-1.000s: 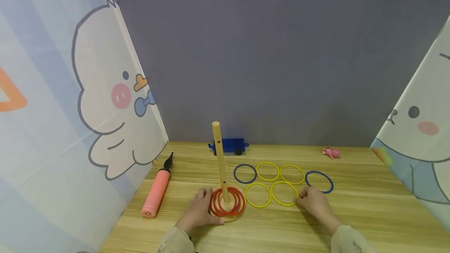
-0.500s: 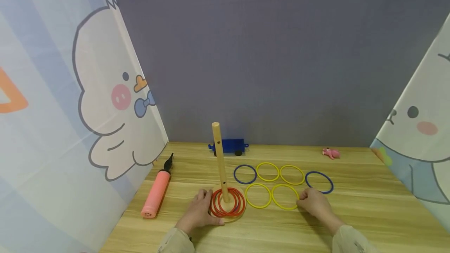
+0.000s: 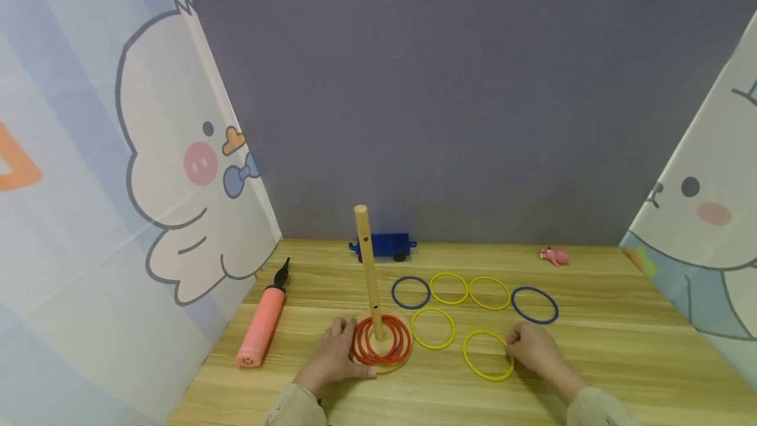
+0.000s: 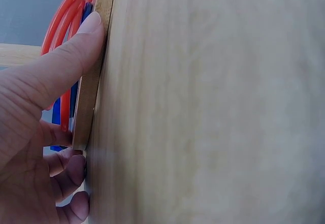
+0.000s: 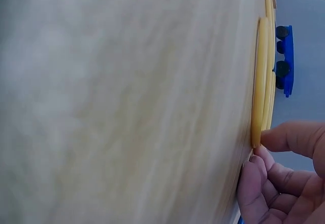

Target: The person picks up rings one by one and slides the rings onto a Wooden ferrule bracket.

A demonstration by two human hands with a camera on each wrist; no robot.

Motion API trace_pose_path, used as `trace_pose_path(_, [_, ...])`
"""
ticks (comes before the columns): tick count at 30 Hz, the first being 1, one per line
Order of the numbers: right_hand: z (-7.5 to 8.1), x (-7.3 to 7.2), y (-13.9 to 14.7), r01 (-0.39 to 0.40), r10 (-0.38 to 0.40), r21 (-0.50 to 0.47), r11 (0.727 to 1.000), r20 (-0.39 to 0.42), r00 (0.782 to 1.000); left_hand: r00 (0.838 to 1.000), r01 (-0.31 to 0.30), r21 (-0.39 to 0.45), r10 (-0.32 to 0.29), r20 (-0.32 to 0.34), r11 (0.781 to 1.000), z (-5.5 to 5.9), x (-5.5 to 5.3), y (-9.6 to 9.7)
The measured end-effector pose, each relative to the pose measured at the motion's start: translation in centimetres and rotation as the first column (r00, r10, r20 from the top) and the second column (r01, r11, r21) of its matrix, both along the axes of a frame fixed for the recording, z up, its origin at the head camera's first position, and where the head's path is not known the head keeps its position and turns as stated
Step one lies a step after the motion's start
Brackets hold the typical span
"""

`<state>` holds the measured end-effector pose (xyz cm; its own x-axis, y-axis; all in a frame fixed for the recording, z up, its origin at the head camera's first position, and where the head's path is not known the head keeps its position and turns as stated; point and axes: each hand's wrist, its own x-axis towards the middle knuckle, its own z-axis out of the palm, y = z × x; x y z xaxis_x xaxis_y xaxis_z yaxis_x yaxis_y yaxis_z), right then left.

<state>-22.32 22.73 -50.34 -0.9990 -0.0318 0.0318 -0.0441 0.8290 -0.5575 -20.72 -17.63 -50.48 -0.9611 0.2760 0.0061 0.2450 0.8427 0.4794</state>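
My left hand (image 3: 334, 355) grips the round wooden base (image 4: 89, 102) of a ring toss stand, thumb at its front edge and fingers round its left side. The stand's upright peg (image 3: 368, 261) leans slightly left in the head view. Several red rings (image 3: 409, 337) lie round the foot of the peg, with a bit of blue under them. My right hand (image 3: 534, 348) pinches the right edge of a yellow ring (image 3: 464, 352) between thumb and fingers. In the right wrist view this ring (image 5: 260, 76) stands close over the wooden tabletop (image 5: 152, 107).
Behind lie three more yellow rings, the nearest yellow ring (image 3: 434, 309) beside the stand. A blue ring (image 3: 393, 291) and another blue ring (image 3: 535, 288) flank them. A pink hand pump (image 3: 262, 329) lies left; a blue toy wagon (image 3: 387, 245) and pink toy animal (image 3: 556, 256) stand at the back.
My right hand has drawn the yellow ring toward me and slightly right, away from the other yellow rings. The left hand stays on the base.
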Motion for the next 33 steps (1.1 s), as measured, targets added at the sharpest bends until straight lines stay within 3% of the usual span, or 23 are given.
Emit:
trace_pose_path(15, [0.3, 1.7, -0.4, -0.056, 0.056, -0.009, 0.998, 0.014, 0.998, 1.000, -0.006, -0.004, 0.006, 0.005, 1.000, -0.1, -0.1, 0.0])
trace_pose_path(22, [0.0, 2.7, -0.6, -0.096, 0.110, -0.138, 0.986, 0.097, 0.989, 1.000, -0.004, -0.007, 0.004, 0.011, 1.000, -0.1, -0.1, 0.0])
trace_pose_path(25, [-0.1, 3.1, -0.4, -0.162, 0.201, -0.263, 0.951, 0.130, 0.971, 1.000, -0.003, -0.004, 0.003, 0.009, 1.000, -0.1, 0.0, 0.0])
trace_pose_path(29, [-0.1, 3.5, -0.2, -0.245, 0.349, -0.461, 0.853, 0.154, 0.925, 1.000, 0.000, -0.003, 0.000, 0.006, 1.000, 0.0, 0.0, 0.0])
trace_pose_path(33, [-0.2, 3.8, -0.5, -0.235, 0.408, -0.583, 0.778, 0.183, 0.895, 1.000, 0.002, -0.005, -0.002, 0.007, 1.000, 0.1, 0.0, 0.0])
